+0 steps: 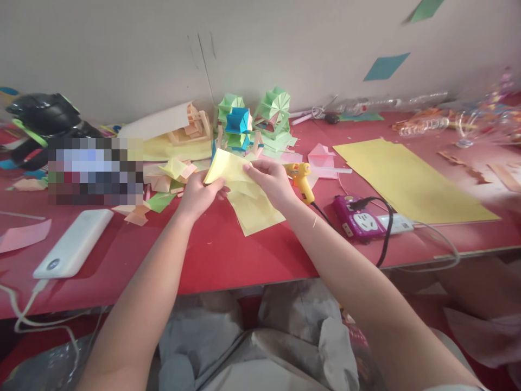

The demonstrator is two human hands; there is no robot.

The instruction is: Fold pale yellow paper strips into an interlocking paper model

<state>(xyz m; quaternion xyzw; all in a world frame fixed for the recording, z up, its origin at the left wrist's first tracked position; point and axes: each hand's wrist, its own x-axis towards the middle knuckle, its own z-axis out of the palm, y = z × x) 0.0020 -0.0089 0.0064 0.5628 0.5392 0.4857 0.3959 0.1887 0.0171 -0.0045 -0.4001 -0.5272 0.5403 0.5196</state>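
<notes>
Between my two hands I hold a yellow sheet of paper (232, 165), folded over at its upper left, above the red table (244, 266). My left hand (199, 193) is closed on its left edge, thumb on top. Thumb and fingers of my right hand (271, 179) pinch its right side. Below the hands, more yellow paper (254, 209) hangs or lies over the table; whether it is the same sheet I cannot tell. Right of my right hand lies a yellow hot glue gun (301, 179).
Folded green and blue paper models (274, 108) stand at the back. A purple power strip (358, 217) with cords and large yellow sheets (407, 179) lie at right. At left are a white power bank (75, 244), paper scraps (163, 201) and a black plastic bundle (44, 117).
</notes>
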